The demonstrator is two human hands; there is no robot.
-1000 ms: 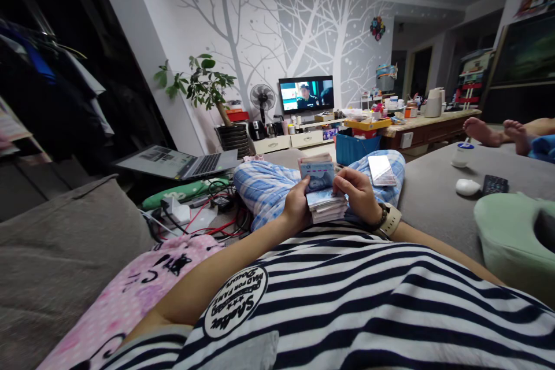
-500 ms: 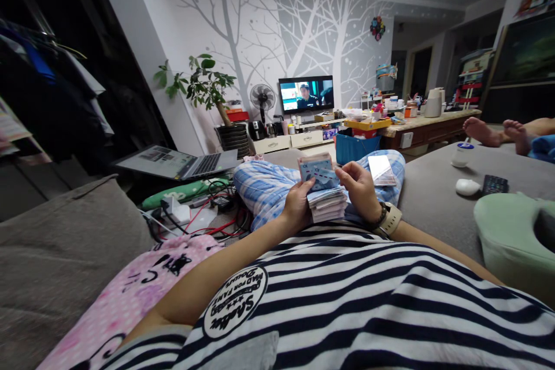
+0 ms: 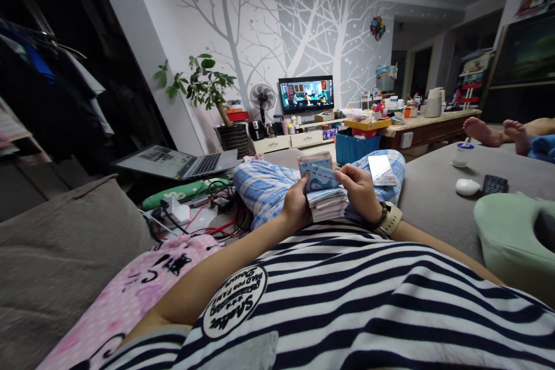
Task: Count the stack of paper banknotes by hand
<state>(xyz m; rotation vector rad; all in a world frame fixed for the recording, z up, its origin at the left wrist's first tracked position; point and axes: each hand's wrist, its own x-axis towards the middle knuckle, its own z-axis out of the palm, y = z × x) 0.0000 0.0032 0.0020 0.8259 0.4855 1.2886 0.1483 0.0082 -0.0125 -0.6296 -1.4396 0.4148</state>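
In front of my belly, my left hand [image 3: 296,202] is closed round a bundle of small, thin printed sheets [image 3: 313,157], thumb at the near left. Pinched at its right edge by my right hand [image 3: 358,185] is the front blue sheet [image 3: 323,177], patterned with a pink dashed line. It lies slanted across the bundle. Whether these are cards or flat packets I cannot tell. Just below, a pile of folded whitish pieces [image 3: 328,206] rests against my lap, near my left palm. A phone [image 3: 381,170] lies on my checked trouser leg, beyond my right hand.
An open laptop [image 3: 186,165] stands at the left above tangled cables [image 3: 225,214]. On the grey sofa at the right are a white mouse [image 3: 467,187], a small black keypad [image 3: 495,184], a lidded jar [image 3: 462,154] and a green neck pillow [image 3: 511,225]. Another person's feet [image 3: 496,130] rest behind them.
The front blue sheet has shifted and tilted, its right end now between my right fingers. My left thumb has moved slightly left. The television picture has changed.
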